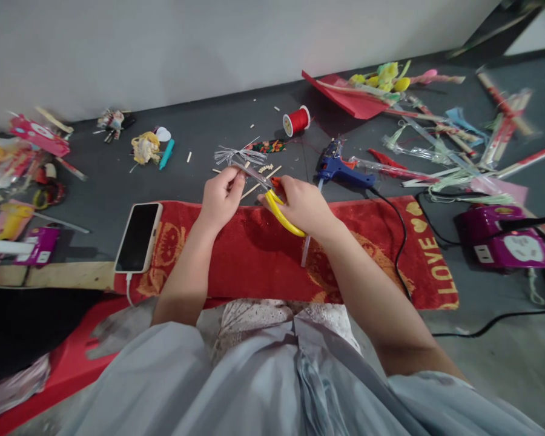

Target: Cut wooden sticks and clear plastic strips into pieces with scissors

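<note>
My right hand (pixel 300 204) is closed round the handles of a pair of scissors (pixel 282 216), yellow on the near side with a bit of orange. Its blades point up and left toward my left hand (pixel 222 195), whose thumb and fingers pinch the base of a bunch of thin silvery strips (pixel 240 154). The strips fan out above the fingertips, close by the blade tips. Just beyond the hands lie a dark patterned strip (pixel 269 146), thin sticks (pixel 263 182) and small pale pieces (pixel 266 168).
A red towel (pixel 254 254) covers the table's front edge, with a charging phone (pixel 138 237) at its left. Beyond stand a spool of red thread (pixel 297 121) and a blue glue gun (pixel 345 169) with a cord. A purple power strip (pixel 504 236) and wrapped sticks (pixel 504 133) crowd the right.
</note>
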A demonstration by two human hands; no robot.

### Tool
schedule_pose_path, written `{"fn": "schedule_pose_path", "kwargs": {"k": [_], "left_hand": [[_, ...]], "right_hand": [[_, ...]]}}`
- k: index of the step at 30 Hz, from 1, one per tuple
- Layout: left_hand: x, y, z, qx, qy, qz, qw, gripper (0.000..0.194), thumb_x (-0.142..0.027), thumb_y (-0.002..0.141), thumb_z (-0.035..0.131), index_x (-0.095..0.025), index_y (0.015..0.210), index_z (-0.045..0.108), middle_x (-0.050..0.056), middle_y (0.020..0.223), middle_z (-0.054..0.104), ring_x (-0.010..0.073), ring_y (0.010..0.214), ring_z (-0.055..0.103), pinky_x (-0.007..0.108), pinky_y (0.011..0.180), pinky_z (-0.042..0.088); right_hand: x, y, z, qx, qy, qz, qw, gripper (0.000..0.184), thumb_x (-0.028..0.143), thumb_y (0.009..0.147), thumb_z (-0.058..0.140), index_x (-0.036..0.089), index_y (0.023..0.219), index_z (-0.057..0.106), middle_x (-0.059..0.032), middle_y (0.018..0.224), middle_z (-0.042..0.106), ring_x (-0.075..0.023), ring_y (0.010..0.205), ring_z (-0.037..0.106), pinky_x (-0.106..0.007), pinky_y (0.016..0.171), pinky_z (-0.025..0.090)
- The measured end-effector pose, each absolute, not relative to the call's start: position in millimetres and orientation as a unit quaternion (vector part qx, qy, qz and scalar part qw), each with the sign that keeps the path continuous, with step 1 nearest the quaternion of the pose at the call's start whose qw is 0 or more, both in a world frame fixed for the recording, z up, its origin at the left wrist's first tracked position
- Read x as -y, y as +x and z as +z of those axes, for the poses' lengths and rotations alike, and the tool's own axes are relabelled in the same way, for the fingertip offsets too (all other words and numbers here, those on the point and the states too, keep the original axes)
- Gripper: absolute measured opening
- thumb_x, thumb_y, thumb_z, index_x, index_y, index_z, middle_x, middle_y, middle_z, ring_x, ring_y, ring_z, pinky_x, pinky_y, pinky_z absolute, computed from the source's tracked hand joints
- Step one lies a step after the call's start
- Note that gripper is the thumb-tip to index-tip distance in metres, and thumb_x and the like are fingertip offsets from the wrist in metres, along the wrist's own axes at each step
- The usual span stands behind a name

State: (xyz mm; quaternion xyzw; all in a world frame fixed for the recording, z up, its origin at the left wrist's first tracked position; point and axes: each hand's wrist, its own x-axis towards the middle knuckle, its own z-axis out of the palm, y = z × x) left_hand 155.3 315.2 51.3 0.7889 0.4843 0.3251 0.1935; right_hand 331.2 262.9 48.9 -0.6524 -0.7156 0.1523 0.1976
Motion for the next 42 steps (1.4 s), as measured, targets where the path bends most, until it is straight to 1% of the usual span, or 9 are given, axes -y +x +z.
{"fn": "schedule_pose_path", "kwargs": {"k": [7, 12, 19, 22, 28, 33, 35, 38, 42], "left_hand": [[-314.7, 156.0, 52.3, -0.484, 0.79, 0.323, 0.193, 0.043, -0.056, 0.094, 0.035, -0.023, 0.078, 0.056, -0.002, 0.054, 0.042, 0.0109, 0.051, 0.041, 0.025, 0.052, 0.033], [-314.7, 154.5, 53.5, -0.485, 0.796, 0.319, 0.171, 0.043, -0.055, 0.093, 0.036, -0.022, 0.074, 0.056, -0.003, 0.052, 0.043, 0.0101, 0.049, 0.038, 0.025, 0.05, 0.031], [-313.9, 154.4, 54.3, -0.483, 0.79, 0.33, 0.184, 0.041, -0.052, 0.094, 0.036, -0.023, 0.071, 0.053, -0.003, 0.051, 0.041, 0.011, 0.049, 0.039, 0.026, 0.051, 0.032], [-313.9, 154.6, 54.7, -0.486, 0.788, 0.33, 0.186, 0.04, -0.051, 0.094, 0.037, -0.023, 0.07, 0.052, -0.002, 0.052, 0.044, 0.0114, 0.051, 0.042, 0.026, 0.053, 0.034], [-315.4, 153.8, 53.1, -0.487, 0.798, 0.321, 0.148, 0.041, -0.047, 0.095, 0.036, -0.021, 0.066, 0.051, 0.0, 0.056, 0.051, 0.0119, 0.056, 0.047, 0.026, 0.057, 0.036], [-315.5, 156.4, 47.5, -0.511, 0.783, 0.35, 0.061, 0.037, -0.042, 0.093, 0.044, -0.021, 0.064, 0.052, 0.001, 0.062, 0.054, 0.0138, 0.064, 0.051, 0.028, 0.063, 0.039], [-315.2, 157.7, 45.4, -0.51, 0.784, 0.352, 0.034, 0.036, -0.039, 0.094, 0.042, -0.021, 0.064, 0.051, 0.002, 0.065, 0.056, 0.0148, 0.069, 0.053, 0.028, 0.067, 0.041], [-315.6, 158.2, 43.4, -0.495, 0.796, 0.347, 0.023, 0.035, -0.035, 0.096, 0.037, -0.021, 0.067, 0.051, 0.003, 0.069, 0.058, 0.0153, 0.073, 0.055, 0.029, 0.071, 0.042], [-318.4, 156.1, 42.3, -0.477, 0.811, 0.337, 0.03, 0.036, -0.036, 0.096, 0.034, -0.022, 0.068, 0.051, 0.004, 0.07, 0.059, 0.0157, 0.074, 0.056, 0.029, 0.073, 0.043]], "right_hand": [[-263.5, 329.9, 51.2, 0.716, -0.668, 0.129, 0.157, 0.049, 0.055, 0.09, 0.039, 0.013, 0.096, 0.062, -0.0133, 0.086, 0.069, -0.023, 0.073, 0.061, -0.031, 0.061, 0.032], [-263.1, 329.1, 53.8, 0.71, -0.678, 0.125, 0.144, 0.052, 0.057, 0.089, 0.038, 0.012, 0.095, 0.063, -0.0151, 0.086, 0.07, -0.0242, 0.072, 0.062, -0.032, 0.06, 0.033], [-262.1, 328.4, 57.0, 0.707, -0.681, 0.137, 0.128, 0.053, 0.056, 0.089, 0.037, 0.012, 0.097, 0.065, -0.0166, 0.087, 0.07, -0.0268, 0.073, 0.064, -0.033, 0.059, 0.035], [-261.8, 326.8, 55.9, 0.704, -0.684, 0.136, 0.131, 0.052, 0.055, 0.09, 0.036, 0.012, 0.097, 0.064, -0.0169, 0.087, 0.07, -0.0278, 0.075, 0.064, -0.034, 0.06, 0.036], [-257.8, 320.8, 60.5, 0.689, -0.699, 0.151, 0.119, 0.056, 0.058, 0.09, 0.037, 0.011, 0.099, 0.064, -0.0183, 0.089, 0.07, -0.0302, 0.079, 0.066, -0.034, 0.063, 0.04], [-255.1, 318.5, 65.7, 0.674, -0.712, 0.157, 0.116, 0.06, 0.061, 0.09, 0.035, 0.009, 0.099, 0.064, -0.0208, 0.091, 0.07, -0.0319, 0.082, 0.067, -0.035, 0.063, 0.042], [-254.8, 318.2, 66.2, 0.673, -0.714, 0.158, 0.115, 0.061, 0.062, 0.089, 0.036, 0.009, 0.1, 0.064, -0.021, 0.092, 0.07, -0.032, 0.082, 0.068, -0.035, 0.064, 0.042], [-254.3, 318.2, 66.2, 0.671, -0.715, 0.156, 0.118, 0.058, 0.06, 0.09, 0.037, 0.01, 0.099, 0.064, -0.0205, 0.092, 0.07, -0.0312, 0.082, 0.068, -0.034, 0.064, 0.043], [-254.0, 319.4, 65.2, 0.673, -0.712, 0.157, 0.124, 0.06, 0.062, 0.09, 0.037, 0.009, 0.1, 0.063, -0.0203, 0.092, 0.07, -0.0322, 0.083, 0.068, -0.035, 0.065, 0.044]]}}
